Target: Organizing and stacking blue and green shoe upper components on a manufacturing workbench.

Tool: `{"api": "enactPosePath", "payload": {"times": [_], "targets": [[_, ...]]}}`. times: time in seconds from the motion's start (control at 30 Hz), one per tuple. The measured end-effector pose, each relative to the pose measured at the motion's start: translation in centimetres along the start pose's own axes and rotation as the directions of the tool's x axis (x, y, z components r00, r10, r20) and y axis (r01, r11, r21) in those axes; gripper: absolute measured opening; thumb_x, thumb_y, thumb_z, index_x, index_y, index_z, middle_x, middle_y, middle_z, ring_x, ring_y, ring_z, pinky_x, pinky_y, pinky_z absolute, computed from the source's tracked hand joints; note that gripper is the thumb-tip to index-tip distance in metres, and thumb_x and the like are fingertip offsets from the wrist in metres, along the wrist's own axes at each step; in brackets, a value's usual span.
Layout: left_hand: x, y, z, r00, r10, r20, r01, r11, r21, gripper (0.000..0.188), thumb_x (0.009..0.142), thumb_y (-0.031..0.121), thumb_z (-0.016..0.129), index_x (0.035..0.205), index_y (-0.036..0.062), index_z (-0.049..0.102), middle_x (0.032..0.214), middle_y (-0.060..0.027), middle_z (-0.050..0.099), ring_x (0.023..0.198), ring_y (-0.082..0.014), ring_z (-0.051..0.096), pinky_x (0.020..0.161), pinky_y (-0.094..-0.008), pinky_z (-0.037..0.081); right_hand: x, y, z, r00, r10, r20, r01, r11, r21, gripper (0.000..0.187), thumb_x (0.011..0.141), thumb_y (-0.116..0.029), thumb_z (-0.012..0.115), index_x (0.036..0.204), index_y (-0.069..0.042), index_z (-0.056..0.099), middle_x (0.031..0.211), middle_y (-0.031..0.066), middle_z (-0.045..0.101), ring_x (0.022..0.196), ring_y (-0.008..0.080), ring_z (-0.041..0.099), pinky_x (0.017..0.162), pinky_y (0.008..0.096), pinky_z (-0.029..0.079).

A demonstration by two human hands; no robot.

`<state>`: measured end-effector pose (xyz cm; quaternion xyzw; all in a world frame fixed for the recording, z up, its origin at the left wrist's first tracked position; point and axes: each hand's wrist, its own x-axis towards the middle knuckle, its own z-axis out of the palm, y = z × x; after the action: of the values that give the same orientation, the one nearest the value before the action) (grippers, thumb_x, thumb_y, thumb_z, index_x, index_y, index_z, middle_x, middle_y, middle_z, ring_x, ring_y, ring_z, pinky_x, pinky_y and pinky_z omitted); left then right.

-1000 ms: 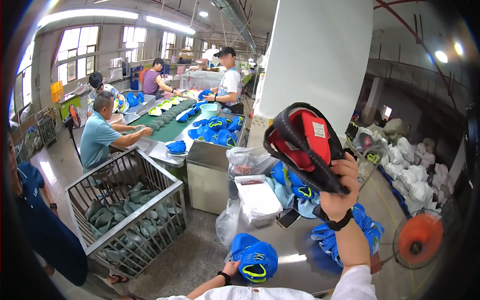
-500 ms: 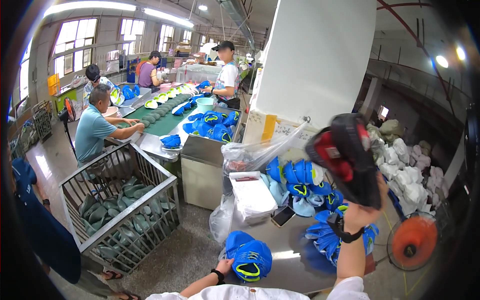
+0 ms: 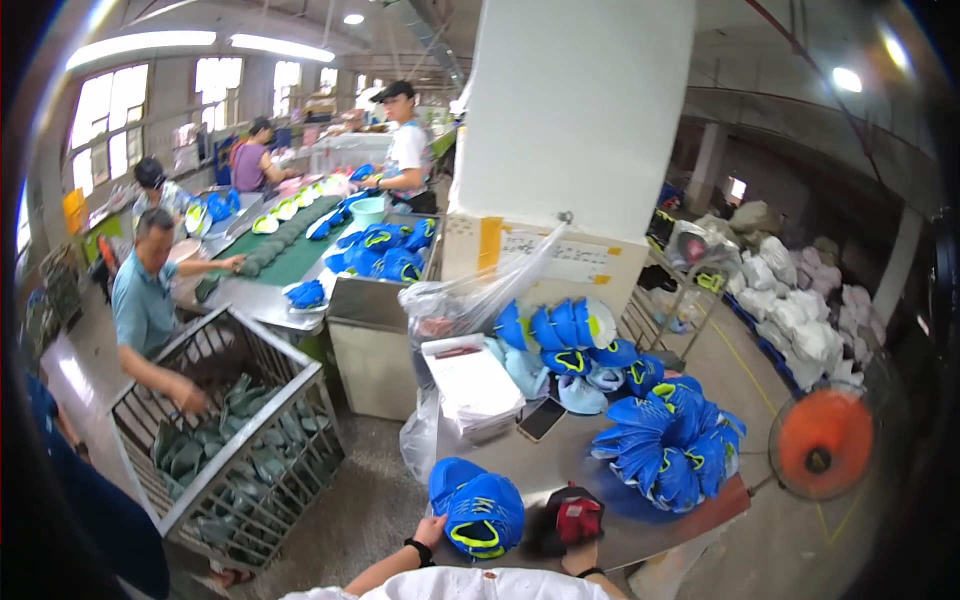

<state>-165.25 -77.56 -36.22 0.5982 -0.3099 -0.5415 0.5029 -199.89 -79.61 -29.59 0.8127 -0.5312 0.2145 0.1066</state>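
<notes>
At the table's near edge my left hand (image 3: 431,531) pinches the left side of blue shoe uppers (image 3: 484,508) with lime-green linings, one overlapping the other. My right hand (image 3: 580,557), a little to their right and partly hidden, is closed on the near end of a black-and-red fabric item (image 3: 577,520). That item is low over the metal tabletop and smeared by motion, so its exact kind is unclear. Farther right, several more blue uppers are fanned in a ring-shaped pile (image 3: 672,440).
A phone (image 3: 541,420) and a paper stack (image 3: 470,385) lie beyond my hands, near light-blue shaped pieces (image 3: 580,396). An orange fan (image 3: 822,445) stands right. Left, a co-worker (image 3: 150,300) reaches into a metal crate (image 3: 265,415) of green foot-shaped forms.
My right hand has swung down from high on the right to the near table edge, bringing the black-and-red item. My left hand keeps its hold. The co-worker now reaches into the crate.
</notes>
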Motion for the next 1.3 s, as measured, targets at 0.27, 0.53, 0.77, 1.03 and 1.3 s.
{"api": "enactPosePath", "payload": {"times": [0.27,0.53,0.77,1.03,1.3], "targets": [[-0.6,1.7,0.9,0.997,-0.067,0.035,0.066,0.997,0.031,0.037,0.090,0.027,0.048,0.091,-0.0069,0.062,0.085,-0.0078,0.064,0.076,-0.0134,0.057,0.072,-0.0278,0.045,0.6,-1.7,-0.9,0.972,0.201,0.121,-0.220,0.961,0.170,0.017,0.053,-0.009,0.061,0.068,-0.013,0.054,0.081,0.0058,0.050,0.086,0.0290,0.046,0.065,0.0413,0.038],[0.6,-0.6,-0.4,0.998,-0.038,0.049,0.042,0.996,-0.074,0.038,0.090,0.028,0.048,0.090,-0.0070,0.062,0.086,-0.0080,0.064,0.076,-0.0131,0.056,0.070,-0.0270,0.045,1.4,-2.7,-0.8,0.949,0.227,0.218,-0.243,0.969,0.046,0.024,0.057,-0.011,0.064,0.079,-0.012,0.056,0.091,0.0062,0.049,0.093,0.0275,0.043,0.072,0.0424,0.038],[-0.3,0.0,0.0,0.997,-0.058,0.057,0.062,0.995,-0.074,0.039,0.090,0.029,0.048,0.087,-0.0063,0.063,0.079,-0.0083,0.064,0.072,-0.0134,0.056,0.069,-0.0283,0.045,2.1,-2.4,-1.1,0.939,0.192,0.286,-0.187,0.981,-0.046,0.026,0.056,-0.012,0.066,0.080,-0.011,0.056,0.094,0.0075,0.050,0.094,0.0300,0.043,0.073,0.0415,0.041],[-0.1,0.4,1.0,0.998,0.061,-0.027,-0.056,0.984,0.167,0.040,0.088,0.030,0.049,0.079,-0.0066,0.062,0.070,-0.0133,0.063,0.065,-0.0139,0.055,0.064,-0.0306,0.044,5.4,-8.4,-1.4,0.880,0.210,0.425,-0.327,0.918,0.224,0.029,0.062,-0.016,0.064,0.089,-0.007,0.058,0.101,0.0133,0.054,0.099,0.0349,0.044,0.081,0.0424,0.044],[-1.3,1.7,1.8,0.975,0.209,-0.069,-0.166,0.903,0.396,0.038,0.086,0.031,0.050,0.081,-0.0045,0.063,0.070,-0.0215,0.061,0.067,-0.0255,0.060,0.064,-0.0354,0.045,6.5,-7.1,-2.0,0.933,0.254,0.255,-0.276,0.960,0.055,0.027,0.062,-0.012,0.063,0.088,-0.009,0.056,0.094,0.0090,0.055,0.094,0.0308,0.046,0.078,0.0379,0.045]]}}
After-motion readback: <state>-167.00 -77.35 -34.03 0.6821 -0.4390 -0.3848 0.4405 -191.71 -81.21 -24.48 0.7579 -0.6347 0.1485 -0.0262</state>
